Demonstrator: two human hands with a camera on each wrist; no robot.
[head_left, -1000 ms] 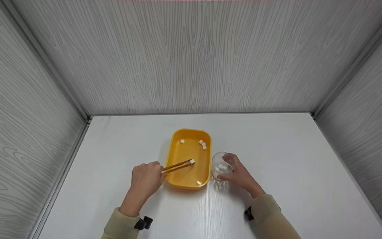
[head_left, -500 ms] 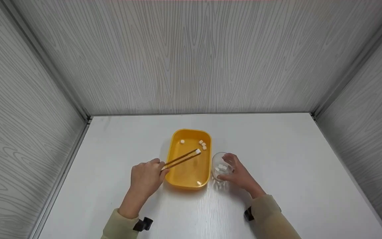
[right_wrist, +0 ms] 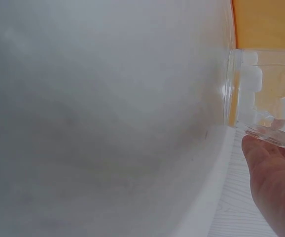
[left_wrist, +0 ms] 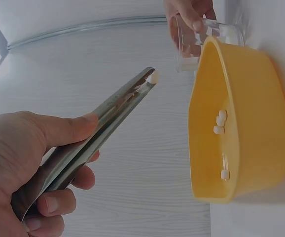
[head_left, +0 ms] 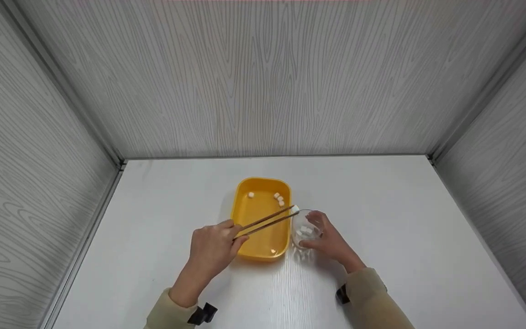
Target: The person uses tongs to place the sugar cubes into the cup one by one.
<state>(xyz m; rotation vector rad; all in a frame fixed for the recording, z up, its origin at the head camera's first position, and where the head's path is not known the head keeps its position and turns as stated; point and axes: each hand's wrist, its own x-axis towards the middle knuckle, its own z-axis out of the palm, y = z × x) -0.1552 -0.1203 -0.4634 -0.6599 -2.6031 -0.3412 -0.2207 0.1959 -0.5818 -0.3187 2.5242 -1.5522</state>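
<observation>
Head view first: the left hand (head_left: 213,249) has the metal tongs (head_left: 270,222) in its grip, reaching across the yellow tray (head_left: 263,247), and look at the tips, they're nipping one small white cube (head_left: 295,209) just past the tray's right rim, by the far-left edge of the glass cup (head_left: 300,221)! Over on the right, the right hand (head_left: 331,240) has thumb and fingers curved round that cup, which stands on the white tabletop (head_left: 381,205) just beside the tray. Several loose cubes (head_left: 306,230) sit inside. In the tray, a cluster of three cubes (head_left: 280,199) lies near the right wall, and a lone cube (head_left: 251,195) towards the left.

To the left wrist: thumb along one tong arm, fingers curled beneath, the serrated ends pressed in on the cube, held up clear of both cup and tray.

And the right wrist: fingers against the cup's clear side, white cubes gathered near its base, yellow tray beyond. The thumb's hold can't be made out here.
</observation>
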